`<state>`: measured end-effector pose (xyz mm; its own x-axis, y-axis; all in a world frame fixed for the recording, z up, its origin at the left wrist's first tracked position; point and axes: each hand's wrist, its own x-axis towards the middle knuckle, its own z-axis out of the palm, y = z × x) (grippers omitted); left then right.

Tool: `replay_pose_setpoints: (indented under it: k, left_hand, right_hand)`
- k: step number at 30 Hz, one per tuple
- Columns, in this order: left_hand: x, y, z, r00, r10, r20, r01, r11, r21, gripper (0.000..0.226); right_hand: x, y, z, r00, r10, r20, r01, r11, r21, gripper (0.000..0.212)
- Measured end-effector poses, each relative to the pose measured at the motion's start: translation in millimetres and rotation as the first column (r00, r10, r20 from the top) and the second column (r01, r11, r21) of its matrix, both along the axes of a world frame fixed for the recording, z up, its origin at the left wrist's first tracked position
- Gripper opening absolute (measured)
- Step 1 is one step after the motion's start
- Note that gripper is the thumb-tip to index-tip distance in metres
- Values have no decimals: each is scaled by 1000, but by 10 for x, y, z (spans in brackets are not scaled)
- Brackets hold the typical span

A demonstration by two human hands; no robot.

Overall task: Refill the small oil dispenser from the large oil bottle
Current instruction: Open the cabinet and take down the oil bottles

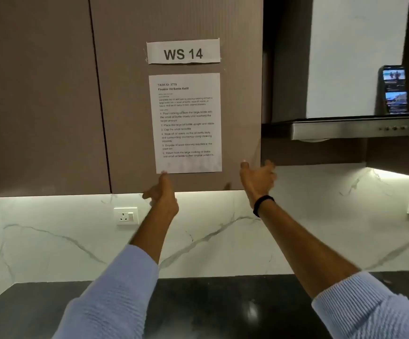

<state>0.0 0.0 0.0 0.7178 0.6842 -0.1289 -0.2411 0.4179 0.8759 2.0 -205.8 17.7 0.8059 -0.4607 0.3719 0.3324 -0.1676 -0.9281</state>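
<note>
Neither the oil dispenser nor the large oil bottle is in view. Both my arms are raised toward a brown wall cabinet (52,94). My left hand (163,193) points a finger up at the bottom edge of a printed task sheet (186,123) taped to the cabinet door. My right hand (257,178) is held open just right of the sheet, near the door's right edge, fingers apart and holding nothing. A black band sits on my right wrist.
A "WS 14" label (183,51) is taped above the sheet. A steel range hood (345,129) juts out at right with a lit phone (394,89) standing on it. Below are a marble backsplash with a socket (126,215) and a dark countertop (223,307).
</note>
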Motion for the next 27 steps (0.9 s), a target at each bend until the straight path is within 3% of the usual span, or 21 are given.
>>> replay_pose_setpoints:
  k: [4,8,16,27]
  left_hand:
    - [180,-37,-221,962,-251,108,271,929,-253,79]
    - [442,-68,-270,922,-267,280,355,871,-340,56]
    - [599,-200,-300,913,-201,355,327,880,-344,30]
    - [535,-199,-367,923,-210,322,304,911,-278,43]
  right_hand:
    - [367,-183,-72,972,160,-170,-133,978,159,69]
    - [699,-275,-211,966,197,-167,-157,961,227,60]
    - [966,-353,-332,969,201,-141,-143,929,342,45]
    - [786,-417,-334,969,246,4,-240,942,235,39]
